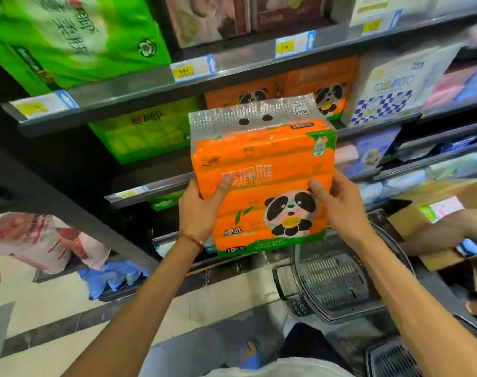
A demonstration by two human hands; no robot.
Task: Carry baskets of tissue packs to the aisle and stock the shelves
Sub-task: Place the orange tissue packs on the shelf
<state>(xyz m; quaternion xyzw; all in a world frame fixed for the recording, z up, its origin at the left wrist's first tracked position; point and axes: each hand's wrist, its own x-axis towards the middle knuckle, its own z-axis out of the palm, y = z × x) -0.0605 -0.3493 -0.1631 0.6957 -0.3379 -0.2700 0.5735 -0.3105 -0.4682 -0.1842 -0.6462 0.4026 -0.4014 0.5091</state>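
Tissue pack (pixel 261 186), an orange ten-pack printed with a panda, was held upright in mid-air in front of the shelves, above the aisle floor (pixel 55 303). The left hand (pixel 202 210) gripped its lower left edge, thumb across the front face and the other fingers wrapped out of sight behind. The right hand (pixel 340 205) clasped the lower right edge in the same manner, thumb pressed on the front just beside the panda's head. A red string bracelet (pixel 192 239) circled the left wrist.

Directly behind the pack, on the middle shelf (pixel 155 170), stood matching orange panda packs (pixel 308 88), with a green tissue pack (pixel 147 131) to their left and a blue-and-white checkered pack (pixel 386 96) to their right. Yellow price tags (pixel 183 70) ran along the edge of the shelf above. A large green pack (pixel 77 36) sat on that upper shelf at the left.

Below the right forearm a dark plastic shopping basket (pixel 338 281) sat on the floor, apparently empty, though blur made that uncertain. A cardboard box (pixel 449 202) stood at the far right, with another person's arm (pixel 444 229) reaching across it.
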